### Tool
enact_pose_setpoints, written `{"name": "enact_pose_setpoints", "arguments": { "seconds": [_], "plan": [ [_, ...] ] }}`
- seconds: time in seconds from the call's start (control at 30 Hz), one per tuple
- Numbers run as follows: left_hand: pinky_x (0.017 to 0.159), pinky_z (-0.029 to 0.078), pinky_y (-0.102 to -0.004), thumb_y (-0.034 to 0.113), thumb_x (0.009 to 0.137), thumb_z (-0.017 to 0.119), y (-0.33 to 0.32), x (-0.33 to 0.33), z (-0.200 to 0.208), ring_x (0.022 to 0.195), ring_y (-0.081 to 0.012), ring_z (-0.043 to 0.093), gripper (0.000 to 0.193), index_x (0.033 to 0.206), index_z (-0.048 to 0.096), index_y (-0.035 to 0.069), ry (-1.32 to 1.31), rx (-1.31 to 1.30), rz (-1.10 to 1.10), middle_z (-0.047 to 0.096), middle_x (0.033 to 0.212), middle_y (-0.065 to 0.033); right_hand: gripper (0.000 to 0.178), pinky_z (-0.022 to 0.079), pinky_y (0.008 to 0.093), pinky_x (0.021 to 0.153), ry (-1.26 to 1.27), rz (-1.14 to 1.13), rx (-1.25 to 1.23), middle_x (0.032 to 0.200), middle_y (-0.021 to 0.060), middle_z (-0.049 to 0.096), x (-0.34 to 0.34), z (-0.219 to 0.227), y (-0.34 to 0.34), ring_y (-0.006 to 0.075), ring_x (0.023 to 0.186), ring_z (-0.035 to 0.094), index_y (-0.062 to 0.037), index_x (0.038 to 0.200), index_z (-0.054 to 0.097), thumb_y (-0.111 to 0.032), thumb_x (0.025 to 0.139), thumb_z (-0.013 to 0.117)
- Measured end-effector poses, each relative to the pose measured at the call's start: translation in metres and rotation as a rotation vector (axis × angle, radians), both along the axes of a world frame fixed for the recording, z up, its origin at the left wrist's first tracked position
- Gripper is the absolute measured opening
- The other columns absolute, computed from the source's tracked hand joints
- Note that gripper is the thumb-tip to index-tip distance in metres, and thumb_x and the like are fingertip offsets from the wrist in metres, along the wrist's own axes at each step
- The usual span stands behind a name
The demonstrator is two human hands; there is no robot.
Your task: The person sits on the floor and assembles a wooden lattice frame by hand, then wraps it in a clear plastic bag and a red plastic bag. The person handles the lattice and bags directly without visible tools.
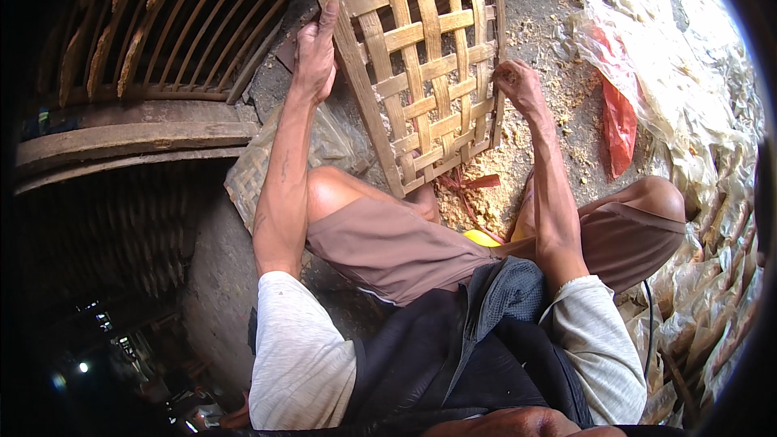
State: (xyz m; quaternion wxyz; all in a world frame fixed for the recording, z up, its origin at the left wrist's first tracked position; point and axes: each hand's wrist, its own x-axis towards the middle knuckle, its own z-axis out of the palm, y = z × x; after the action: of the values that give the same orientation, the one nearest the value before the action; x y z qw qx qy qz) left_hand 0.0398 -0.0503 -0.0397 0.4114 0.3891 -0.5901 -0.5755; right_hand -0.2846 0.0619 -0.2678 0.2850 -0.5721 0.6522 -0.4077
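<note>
Over the crumb-strewn grey floor (587, 144), dark toward the left: woven panel (441, 67) tilted up beyond the knees.
Left hand (316, 53) grips its left rail; right hand (520, 86) curled at the right rail, can't tell if gripping. Clear plastic sheeting (700, 93) piled right, red plastic (617, 117) beside it; wooden beam (137, 144) left, red strip (477, 183) near panel's lower end.

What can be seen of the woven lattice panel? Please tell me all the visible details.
The woven lattice panel has flat light-brown strips, bamboo-like in look, crossing over and under with open gaps, between a left rail and a right rail. Its upper end is cut off by the picture edge. It is held slanted over the crumb-strewn floor. The left hand grips the left rail, thumb along it; the right hand, curled, is at the right rail, contact unclear.
</note>
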Motion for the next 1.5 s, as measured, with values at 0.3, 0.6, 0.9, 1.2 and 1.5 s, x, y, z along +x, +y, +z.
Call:
{"name": "enact_pose_setpoints", "arguments": {
  "seconds": [0.3,0.6,0.9,1.2,1.5],
  "plan": [
    [0.099,0.059,-0.0347,0.052,0.103,0.062,0.002,-0.002,0.002,0.111,-0.0168,0.070,0.059,0.127,0.066,-0.002,0.011,0.008,-0.007,0.072,0.123,-0.0109,0.017,0.061,0.0380,0.081,0.035,-0.032,-0.125,0.103,0.0151,0.072,0.003,-0.015,0.000,0.0278,0.090,0.074,0.0006,0.105,0.072,-0.007,0.091,0.074],
    [0.097,0.059,-0.0337,0.054,0.102,0.062,-0.004,0.007,-0.005,0.108,-0.0153,0.070,0.059,0.122,0.067,-0.001,-0.011,0.026,0.032,0.072,0.121,-0.0104,0.019,0.062,0.0347,0.081,0.018,-0.140,-0.042,0.101,0.0157,0.076,0.012,-0.025,-0.001,0.0234,0.091,0.075,0.0015,0.109,0.073,-0.012,0.095,0.073],
    [0.089,0.060,-0.0281,0.056,0.101,0.062,-0.009,0.006,-0.009,0.103,-0.0124,0.070,0.060,0.121,0.067,0.000,-0.016,0.010,0.033,0.073,0.116,-0.0088,0.021,0.061,0.0351,0.085,-0.186,-0.292,-0.022,0.099,0.0111,0.079,-0.005,-0.035,-0.005,0.0213,0.089,0.075,-0.0037,0.112,0.075,-0.013,0.094,0.071],
    [0.093,0.061,-0.0318,0.055,0.103,0.060,-0.008,0.009,-0.007,0.105,-0.0142,0.071,0.060,0.122,0.067,-0.001,-0.055,-0.009,0.028,0.073,0.118,-0.0099,0.025,0.063,0.0335,0.082,-0.006,-0.050,-0.121,0.110,0.0102,0.074,0.011,-0.019,0.003,0.0202,0.097,0.074,-0.0083,0.117,0.075,-0.007,0.092,0.073],
    [0.090,0.062,-0.0309,0.055,0.102,0.061,-0.006,0.005,-0.007,0.102,-0.0136,0.071,0.060,0.120,0.067,-0.002,-0.025,-0.016,0.016,0.074,0.115,-0.0099,0.018,0.064,0.0329,0.083,0.116,-0.068,-0.166,0.105,0.0114,0.075,0.009,-0.041,0.005,0.0208,0.092,0.075,-0.0029,0.110,0.073,-0.006,0.092,0.074]
  ]
}}
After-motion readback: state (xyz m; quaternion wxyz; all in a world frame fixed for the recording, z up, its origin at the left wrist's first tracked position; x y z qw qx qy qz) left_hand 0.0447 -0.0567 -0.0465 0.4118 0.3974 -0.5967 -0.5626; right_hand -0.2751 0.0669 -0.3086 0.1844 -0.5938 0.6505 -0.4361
